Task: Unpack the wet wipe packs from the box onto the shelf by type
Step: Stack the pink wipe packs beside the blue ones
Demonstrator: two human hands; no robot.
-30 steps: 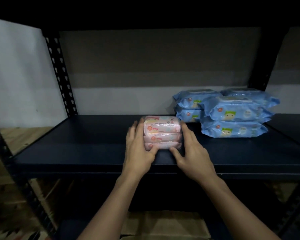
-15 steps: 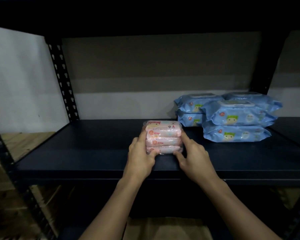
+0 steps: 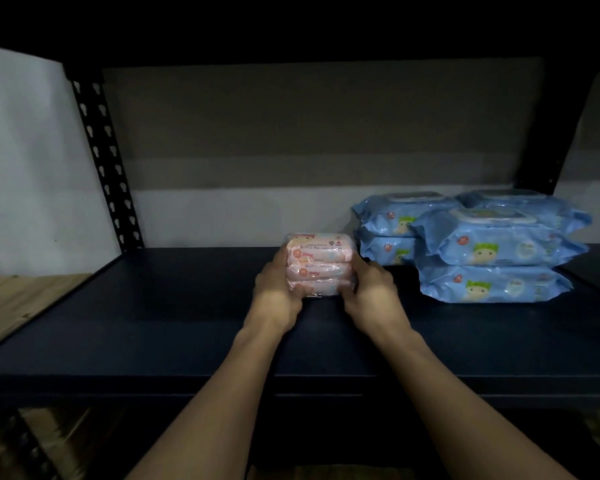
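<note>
dark metal shelf (image 3: pixel 153 323), black perforated upright (image 3: pixel 104 161) at back left. on deck: shrink-wrapped pink wipe 3-pack (image 3: pixel 321 263), mid-shelf; just to its right, blue wipe packs (image 3: pixel 492 251) in stacks of 2, front stack plus others behind, near back wall.

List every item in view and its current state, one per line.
Pink wipe bundle: three packs stacked, wrapped in clear film, standing on the shelf.
Left hand: grips the bundle's left side.
Right hand: grips its right side.
Blue wipe packs: stacked in twos, right of the bundle.
Shelf: dark, bears both types.
</note>
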